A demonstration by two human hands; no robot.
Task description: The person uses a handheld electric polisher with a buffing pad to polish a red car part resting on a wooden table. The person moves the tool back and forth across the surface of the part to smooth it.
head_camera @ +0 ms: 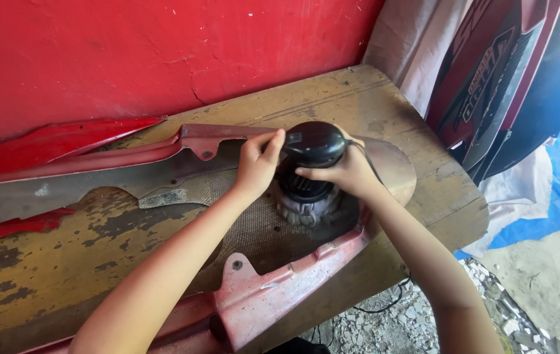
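Note:
A black round-topped power sander [314,145] stands upright on the grey inner face of a red motorcycle body panel [273,288] that lies across a worn wooden table [372,98]. My left hand [258,162] grips the sander's left side, fingers curled on its top edge. Wrapped around the sander's right side is my right hand [345,172], just below the dome. The sander's dusty lower body [306,204] presses on the panel's mesh-textured inner surface [253,229].
A red wall [129,52] runs behind the table. Other red panel pieces [37,147] lie at the left. More bodywork [490,78] leans at the right beside a cloth [417,46]. A blue tarp [555,190] and rubble-strewn ground [424,314] lie beyond the table's right edge, with a black cable [385,303].

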